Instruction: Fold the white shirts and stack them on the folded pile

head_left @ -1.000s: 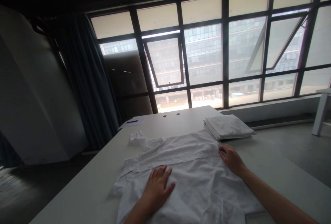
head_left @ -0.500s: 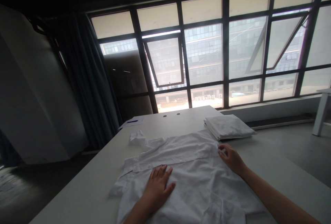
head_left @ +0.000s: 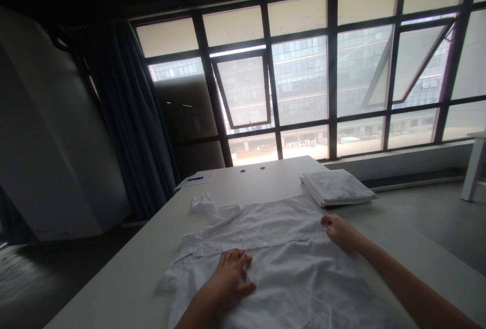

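Tabletop (head_left: 125,288), pale, runs from near edge to far window. Folded white stack (head_left: 336,187) at far right of tabletop, edges squared. Sheet of paper (head_left: 194,179) at far left corner, blue pen (head_left: 194,178) lying on it. Two round cable holes (head_left: 252,169) near far edge, side by side. Dark curtain (head_left: 129,116) hangs at left of window (head_left: 304,76); grid of dark frames, office building beyond. White furniture leg (head_left: 473,174) at far right on floor.
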The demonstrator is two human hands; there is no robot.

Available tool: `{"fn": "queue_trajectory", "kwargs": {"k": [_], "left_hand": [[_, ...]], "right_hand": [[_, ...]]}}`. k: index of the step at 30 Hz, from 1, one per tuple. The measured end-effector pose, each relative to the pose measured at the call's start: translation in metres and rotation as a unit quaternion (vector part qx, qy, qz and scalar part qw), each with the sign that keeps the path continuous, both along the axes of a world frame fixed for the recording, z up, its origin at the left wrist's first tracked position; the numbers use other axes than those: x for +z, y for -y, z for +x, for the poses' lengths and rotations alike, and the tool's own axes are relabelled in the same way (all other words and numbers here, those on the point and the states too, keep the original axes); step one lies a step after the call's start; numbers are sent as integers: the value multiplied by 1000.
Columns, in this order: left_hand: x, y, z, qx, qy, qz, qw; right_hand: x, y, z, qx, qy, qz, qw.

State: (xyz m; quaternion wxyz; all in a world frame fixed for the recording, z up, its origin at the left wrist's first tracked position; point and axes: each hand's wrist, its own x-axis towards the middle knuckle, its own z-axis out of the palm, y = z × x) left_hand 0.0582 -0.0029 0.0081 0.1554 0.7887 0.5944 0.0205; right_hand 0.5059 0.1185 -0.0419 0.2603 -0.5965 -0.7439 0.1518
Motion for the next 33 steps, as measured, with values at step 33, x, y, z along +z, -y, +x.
{"fn": "queue_trajectory", "kwargs": {"k": [33], "left_hand": [[-7, -10, 1, 58, -87, 2, 994]], "right_hand": [[41, 72, -87, 175, 143, -62, 972]]}}
